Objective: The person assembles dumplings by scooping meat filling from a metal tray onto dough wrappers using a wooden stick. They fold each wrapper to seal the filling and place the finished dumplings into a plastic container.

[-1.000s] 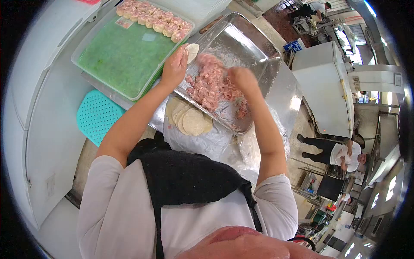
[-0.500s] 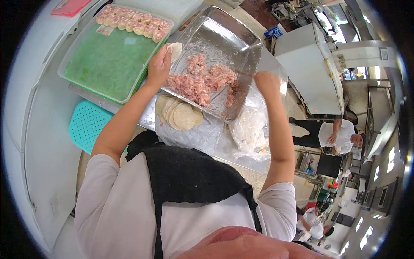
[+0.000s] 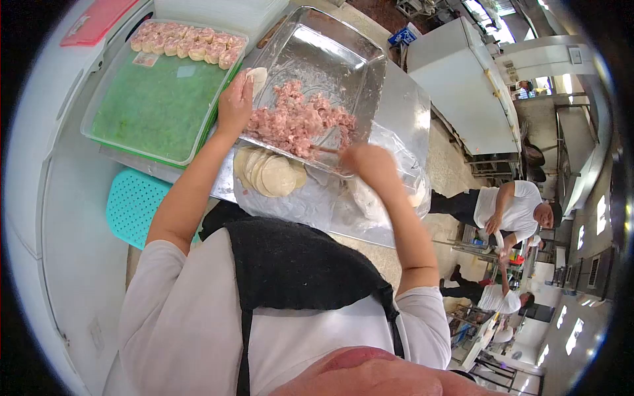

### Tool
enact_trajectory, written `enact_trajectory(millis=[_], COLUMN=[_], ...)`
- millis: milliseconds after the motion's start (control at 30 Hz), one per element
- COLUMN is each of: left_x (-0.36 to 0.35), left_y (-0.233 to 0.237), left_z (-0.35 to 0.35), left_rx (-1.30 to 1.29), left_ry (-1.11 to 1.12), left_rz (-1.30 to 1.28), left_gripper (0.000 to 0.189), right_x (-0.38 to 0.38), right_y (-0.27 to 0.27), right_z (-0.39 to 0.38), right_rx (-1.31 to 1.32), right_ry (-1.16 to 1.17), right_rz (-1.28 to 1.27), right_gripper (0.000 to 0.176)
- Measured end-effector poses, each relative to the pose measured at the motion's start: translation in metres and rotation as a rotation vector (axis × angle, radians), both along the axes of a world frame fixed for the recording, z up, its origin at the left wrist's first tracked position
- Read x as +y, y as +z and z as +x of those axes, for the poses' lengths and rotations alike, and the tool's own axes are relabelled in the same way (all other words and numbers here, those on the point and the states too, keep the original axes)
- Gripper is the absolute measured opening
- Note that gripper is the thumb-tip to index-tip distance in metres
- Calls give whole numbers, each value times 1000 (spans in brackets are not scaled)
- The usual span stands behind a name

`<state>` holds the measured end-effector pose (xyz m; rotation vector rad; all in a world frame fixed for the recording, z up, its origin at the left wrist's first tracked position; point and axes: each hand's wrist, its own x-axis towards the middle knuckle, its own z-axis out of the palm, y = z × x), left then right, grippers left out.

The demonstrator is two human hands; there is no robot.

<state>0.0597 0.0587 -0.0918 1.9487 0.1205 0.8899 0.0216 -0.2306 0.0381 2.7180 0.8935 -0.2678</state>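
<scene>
My left hand (image 3: 236, 102) holds a pale round dough wrapper (image 3: 257, 80) by the left edge of the metal tray (image 3: 360, 79). A wooden-looking stick (image 3: 325, 150) is in my right hand (image 3: 370, 165), which is closed and slightly blurred at the tray's near right corner. The stick's tip reaches the pink minced meat (image 3: 290, 122) in the tray. Close to me, overlapping dough wrappers (image 3: 274, 175) lie on a plastic sheet (image 3: 300, 210). Clear plastic (image 3: 403, 165) lies beneath and beside my right hand.
At the left is a green-bottomed container (image 3: 152, 112) with rows of filled dumplings (image 3: 188, 43) along its far side. Below it sits a turquoise perforated basket (image 3: 135, 206). A white cabinet (image 3: 462, 86) and several people, one (image 3: 518, 208) nearer, are at the right.
My right hand has moved left and toward me, bringing the stick to the meat's near side. The meat looks rearranged. The view has shifted slightly, and another person shows more fully at the right.
</scene>
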Motion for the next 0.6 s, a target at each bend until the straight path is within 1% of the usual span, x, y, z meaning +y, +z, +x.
enact_trajectory(millis=[33,67,100,133,167,200,267,300,367,400,433,467,533,567,600], left_x=[-1,-2,-3,-3,-3,-2,-4,-3,-1,1,2,3,7,9,16], left_y=[0,0,-1,-2,-4,-5,-2,1,-1,-8,-14,-14,-16,-18,-22], left_z=[0,0,1,3,4,3,1,-1,-2,0,4,6,6,8,12], left_rx=[3,7,9,-50,-106,-93,14,36,150,102,46,63,79,82,107], left_ry=[-3,-5,-9,-2,-2,-28,-21,-70,-45,-54,-68,-87,-88,-74,-107], left_rz=[26,51,54,67,83,94,82,97,171,173,168,191,225,239,236], left_gripper=[27,26,26,26,26,26,28,28,30,31,32,33,34,34,35], right_x=[-9,-7,-14,-16,-13,-12,-21,-9,1,-4,-9,-18,-44,-49,-50], right_y=[9,36,42,40,28,6,-73,-79,-64,-55,-42,-29,-8,8,21], right_z=[10,16,28,38,49,58,70,51,25,21,17,14,6,-2,-11], right_rx=[-24,-18,-57,-122,-171,-214,-226,-254,-280,-282,-271,-257,-244,-200,-160], right_ry=[-76,-220,-193,-171,-163,-166,98,106,122,129,51,-24,10,-52,-110], right_rz=[38,-1,-31,-4,-2,0,187,229,278,289,226,160,214,203,194], right_gripper=[28,34,32,28,26,24,19,15,11,10,10,10,9,9,10])
